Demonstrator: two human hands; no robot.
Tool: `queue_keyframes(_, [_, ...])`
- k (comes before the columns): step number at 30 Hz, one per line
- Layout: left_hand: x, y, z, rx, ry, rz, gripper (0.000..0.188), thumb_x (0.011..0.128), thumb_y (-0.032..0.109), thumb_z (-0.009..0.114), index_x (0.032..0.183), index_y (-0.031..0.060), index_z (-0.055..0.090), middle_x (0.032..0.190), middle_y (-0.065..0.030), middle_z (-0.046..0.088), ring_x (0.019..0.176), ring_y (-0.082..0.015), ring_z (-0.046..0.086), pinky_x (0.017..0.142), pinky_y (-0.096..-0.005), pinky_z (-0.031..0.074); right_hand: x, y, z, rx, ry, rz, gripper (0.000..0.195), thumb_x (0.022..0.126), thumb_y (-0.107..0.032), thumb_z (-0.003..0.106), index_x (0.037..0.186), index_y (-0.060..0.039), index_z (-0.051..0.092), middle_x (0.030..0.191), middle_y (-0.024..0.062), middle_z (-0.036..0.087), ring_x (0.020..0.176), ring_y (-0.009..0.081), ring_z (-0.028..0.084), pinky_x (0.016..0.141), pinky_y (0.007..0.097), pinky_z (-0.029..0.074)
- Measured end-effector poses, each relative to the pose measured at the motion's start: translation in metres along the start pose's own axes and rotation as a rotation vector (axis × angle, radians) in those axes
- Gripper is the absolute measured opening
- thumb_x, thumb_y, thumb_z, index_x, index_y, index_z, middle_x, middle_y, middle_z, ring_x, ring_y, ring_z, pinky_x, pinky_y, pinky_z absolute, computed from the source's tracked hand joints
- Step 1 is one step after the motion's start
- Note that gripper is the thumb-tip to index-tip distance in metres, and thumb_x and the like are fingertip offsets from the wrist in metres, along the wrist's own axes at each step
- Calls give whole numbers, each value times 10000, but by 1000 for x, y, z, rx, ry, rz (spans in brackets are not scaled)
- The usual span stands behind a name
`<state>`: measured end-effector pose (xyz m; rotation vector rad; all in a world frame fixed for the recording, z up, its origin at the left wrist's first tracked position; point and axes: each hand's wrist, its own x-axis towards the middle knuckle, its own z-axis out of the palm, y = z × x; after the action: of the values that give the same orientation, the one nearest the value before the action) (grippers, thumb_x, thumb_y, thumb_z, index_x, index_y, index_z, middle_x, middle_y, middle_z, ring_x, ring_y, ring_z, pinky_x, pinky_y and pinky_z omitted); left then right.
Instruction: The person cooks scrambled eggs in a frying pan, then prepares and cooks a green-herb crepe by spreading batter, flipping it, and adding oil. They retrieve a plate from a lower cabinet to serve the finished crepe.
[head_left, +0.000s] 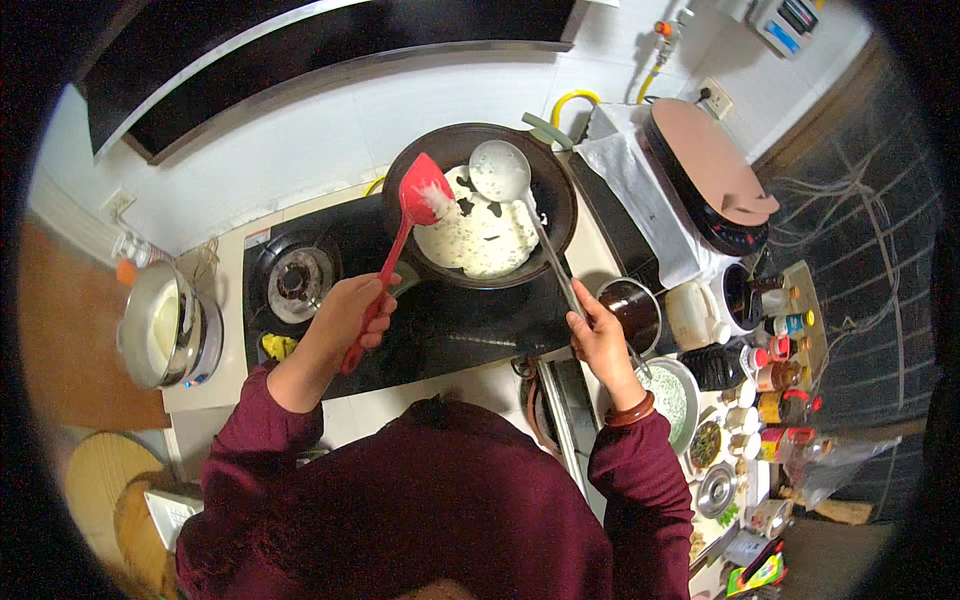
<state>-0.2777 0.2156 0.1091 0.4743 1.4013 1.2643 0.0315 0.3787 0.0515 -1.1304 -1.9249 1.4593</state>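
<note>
My left hand is closed round the handle of a red spatula, whose blade has pale batter on it and is over the left side of a dark frying pan. In the pan lies a pale, green-flecked batter layer with small gaps showing the dark pan. My right hand grips the long handle of a metal ladle; its batter-coated bowl is over the far part of the pan. Whether either tool touches the batter, I cannot tell.
The pan sits on a black gas hob with a bare burner at left. A steel pot stands further left. To the right are a pink-lidded electric griddle, a dark-looking pot, a bowl of green-flecked batter and several bottles.
</note>
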Motion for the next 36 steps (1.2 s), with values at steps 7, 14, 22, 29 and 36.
queue_keyframes(7, [12, 0, 10, -28, 4, -51, 337, 961, 269, 486, 1182, 26, 563, 723, 24, 483, 502, -40, 372, 396, -178, 275, -45, -25, -30, 989, -170, 414, 511, 988, -196, 503, 1466, -170, 326, 826, 15, 496, 556, 33, 331, 425, 142, 273])
queue_keyframes(14, [18, -8, 25, -92, -24, -67, 365, 993, 200, 426, 1265, -36, 483, 767, 19, 477, 499, -19, 363, 367, -150, 276, -148, -23, -86, 997, -61, 289, 529, 979, -227, 526, 1466, -145, 334, 872, 22, 502, 538, 27, 335, 399, 141, 258])
queue_keyframes(22, [11, -25, 48, -132, 12, 50, 375, 1004, 186, 404, 1291, -52, 445, 807, -1, 472, 532, -27, 368, 383, -143, 290, -329, 22, -129, 477, 467, 529, 515, 972, -116, 471, 1465, -72, 325, 784, 5, 495, 464, 29, 347, 385, 158, 265])
queue_keyframes(29, [17, -39, 83, 6, 86, 92, 258, 985, 220, 434, 1124, 21, 522, 748, 32, 491, 543, -33, 396, 396, -168, 289, -391, 134, -131, -381, 572, 407, 481, 914, 5, 522, 1386, -62, 461, 873, 65, 624, 570, 103, 492, 509, 274, 416])
queue_keyframes(36, [13, -48, 92, 266, 175, 165, 233, 989, 214, 425, 1082, 18, 509, 707, -1, 510, 561, -81, 456, 446, -220, 368, -374, 165, -153, -593, 401, 560, 477, 844, -56, 618, 1313, -61, 532, 967, 218, 662, 813, 361, 648, 700, 436, 511])
